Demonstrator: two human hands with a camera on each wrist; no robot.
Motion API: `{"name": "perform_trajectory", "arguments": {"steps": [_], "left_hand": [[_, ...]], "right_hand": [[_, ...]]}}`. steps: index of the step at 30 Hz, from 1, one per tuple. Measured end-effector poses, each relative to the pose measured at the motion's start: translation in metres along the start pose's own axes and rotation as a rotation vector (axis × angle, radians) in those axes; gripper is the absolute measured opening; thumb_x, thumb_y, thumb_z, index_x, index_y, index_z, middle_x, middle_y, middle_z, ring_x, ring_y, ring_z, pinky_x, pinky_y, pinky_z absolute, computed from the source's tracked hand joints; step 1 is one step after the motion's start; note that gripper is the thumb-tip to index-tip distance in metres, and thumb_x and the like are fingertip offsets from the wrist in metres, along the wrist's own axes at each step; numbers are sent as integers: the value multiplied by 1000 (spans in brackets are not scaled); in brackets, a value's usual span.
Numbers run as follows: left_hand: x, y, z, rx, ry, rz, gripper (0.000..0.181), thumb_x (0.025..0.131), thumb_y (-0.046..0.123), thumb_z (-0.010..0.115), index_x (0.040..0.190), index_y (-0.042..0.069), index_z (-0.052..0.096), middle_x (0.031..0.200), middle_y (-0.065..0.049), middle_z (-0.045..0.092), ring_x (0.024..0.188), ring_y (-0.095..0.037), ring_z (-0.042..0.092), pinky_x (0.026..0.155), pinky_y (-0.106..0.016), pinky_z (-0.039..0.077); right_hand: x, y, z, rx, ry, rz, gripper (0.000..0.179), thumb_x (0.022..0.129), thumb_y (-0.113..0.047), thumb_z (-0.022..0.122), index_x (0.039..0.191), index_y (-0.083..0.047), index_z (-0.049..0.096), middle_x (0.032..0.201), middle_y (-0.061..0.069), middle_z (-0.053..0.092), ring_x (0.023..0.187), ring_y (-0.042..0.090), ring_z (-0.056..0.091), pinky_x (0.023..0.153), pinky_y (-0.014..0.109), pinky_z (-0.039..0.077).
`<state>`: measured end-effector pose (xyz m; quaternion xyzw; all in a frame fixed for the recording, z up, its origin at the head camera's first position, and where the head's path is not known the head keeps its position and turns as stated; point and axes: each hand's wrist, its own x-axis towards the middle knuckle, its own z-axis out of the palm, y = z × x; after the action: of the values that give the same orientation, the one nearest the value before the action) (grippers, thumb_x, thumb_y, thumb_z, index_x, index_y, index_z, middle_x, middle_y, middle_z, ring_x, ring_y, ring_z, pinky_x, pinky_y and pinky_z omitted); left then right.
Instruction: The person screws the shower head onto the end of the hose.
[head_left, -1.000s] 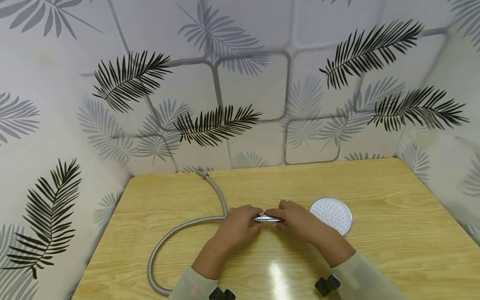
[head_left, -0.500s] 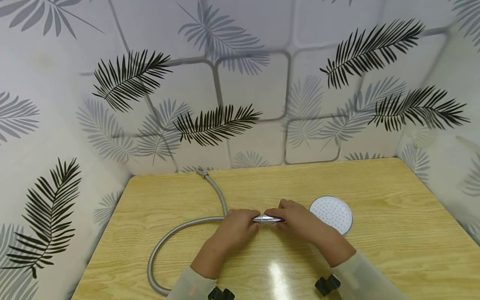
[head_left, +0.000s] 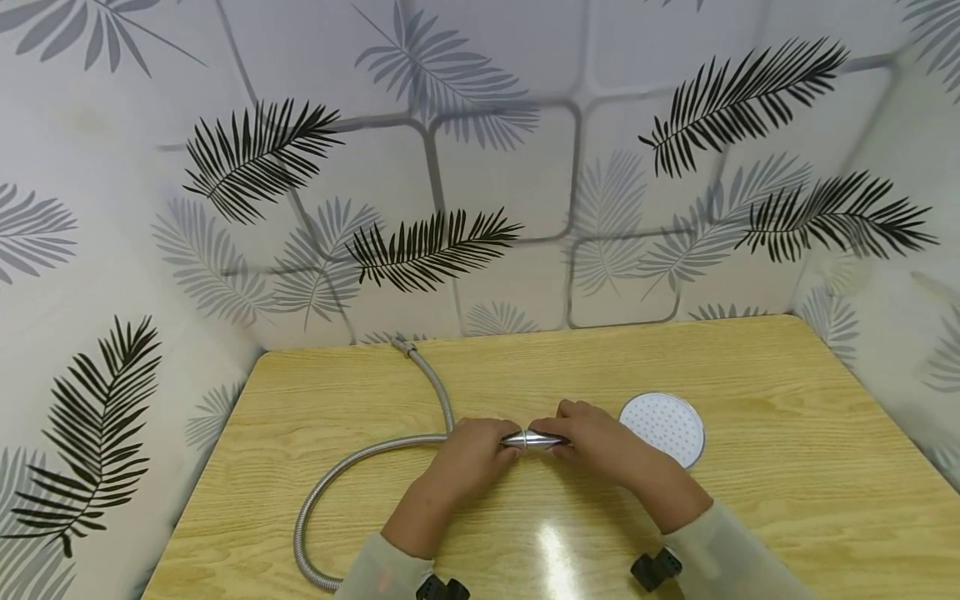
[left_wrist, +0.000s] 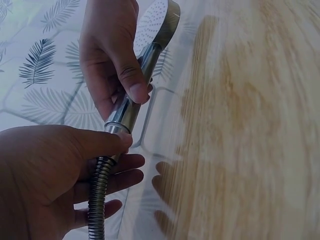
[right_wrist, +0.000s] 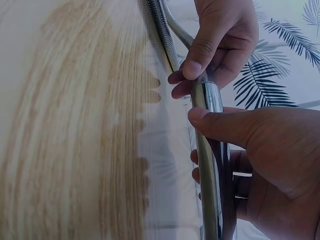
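A chrome shower head (head_left: 663,429) with a round white nozzle face lies across the right side, its handle running left to the middle. My right hand (head_left: 600,442) grips that handle (right_wrist: 212,150), thumb on one side and fingers round the other. At the handle's end my left hand (head_left: 468,458) pinches the hose's metal end nut (left_wrist: 119,131) between thumb and fingers. Nut and handle meet end to end in the left wrist view. From the nut the ribbed metal shower hose (left_wrist: 97,200) runs back past the left palm.
The hose (head_left: 303,517) loops on the wood-grain table (head_left: 750,375) at left, its other end fitting (head_left: 405,346) near the back edge. A leaf-patterned wall covering (head_left: 510,183) rises behind and at both sides. Small black wrist cameras (head_left: 655,569) sit at the sleeves.
The fingers of my left hand have shifted slightly round the nut. The shower head has turned or tipped very slightly, while my right hand stays almost in place.
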<state>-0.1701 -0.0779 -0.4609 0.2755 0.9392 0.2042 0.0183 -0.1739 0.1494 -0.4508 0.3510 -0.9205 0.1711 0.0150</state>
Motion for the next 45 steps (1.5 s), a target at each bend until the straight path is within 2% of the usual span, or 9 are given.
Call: {"name": "perform_trajectory", "arguments": {"steps": [6, 14, 25, 32, 38, 45], "left_hand": [[-1, 1, -1, -22, -9, -8, 10, 98, 27, 68, 103, 20, 72, 94, 8, 72, 83, -7, 62, 75, -27, 50], [-2, 0, -2, -8, 2, 18, 18, 96, 25, 70, 112, 18, 74, 101, 6, 76, 91, -9, 69, 79, -28, 55], [-3, -1, -2, 4, 16, 11, 18, 95, 27, 72, 111, 19, 75, 99, 5, 76, 89, -9, 69, 77, -27, 55], [-3, -1, -2, 42, 49, 24, 17, 93, 25, 74, 108, 19, 76, 99, 6, 77, 88, -9, 70, 76, -27, 55], [-3, -1, 2, 84, 92, 34, 16, 92, 25, 75, 107, 19, 76, 99, 6, 77, 86, -9, 70, 74, -26, 55], [-4, 0, 1, 99, 133, 36, 13, 91, 23, 76, 104, 19, 74, 95, 7, 75, 81, -7, 68, 70, -25, 54]], "right_hand": [[0, 2, -3, 16, -27, -14, 37, 90, -15, 76, 126, -21, 71, 87, -1, 59, 72, 7, 45, 65, 21, 40], [2, 4, -4, 67, -89, 3, 39, 92, -17, 74, 131, -20, 69, 90, -4, 63, 74, 6, 46, 66, 22, 41], [3, 5, -1, 84, -119, 10, 40, 92, -21, 73, 132, -22, 68, 89, -7, 65, 74, 6, 47, 67, 23, 40], [4, 2, -7, 132, -142, 16, 41, 94, -21, 70, 135, -20, 66, 85, -7, 62, 71, 6, 45, 65, 23, 41], [4, 3, -3, 156, -150, 32, 43, 95, -22, 69, 138, -17, 64, 83, -7, 60, 69, 5, 44, 65, 22, 41], [5, 2, -2, 127, -145, 71, 44, 97, -22, 67, 140, -17, 62, 92, -6, 67, 76, 6, 51, 70, 27, 45]]}}
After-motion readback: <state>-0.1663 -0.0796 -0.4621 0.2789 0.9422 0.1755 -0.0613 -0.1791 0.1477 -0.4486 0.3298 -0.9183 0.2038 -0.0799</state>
